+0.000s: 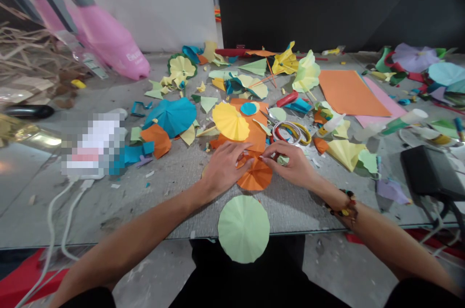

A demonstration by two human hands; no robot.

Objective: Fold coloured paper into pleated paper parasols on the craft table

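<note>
A round orange pleated paper disc (257,179) lies on the table in front of me, between my two hands. My left hand (225,168) is curled at its left side, thumb and fingers closing on the paper. From the right, my right hand (290,166) pinches thumb and forefinger together at the disc's upper edge, where a tiny pale bit shows that I cannot make out. Nearer to me is a light green pleated disc (243,229), overlapping the table's front edge. Just beyond my left hand sits a yellow pleated disc (232,121) on orange paper (258,137).
A blue pleated paper umbrella (171,116) lies to the left, near a blurred-out device (92,148) with white cables. Rolls of tape (288,132), a glue bottle (329,126), orange sheets (352,91) and a black adapter (432,172) are on the right. Pink spray bottles (109,37) stand at the left.
</note>
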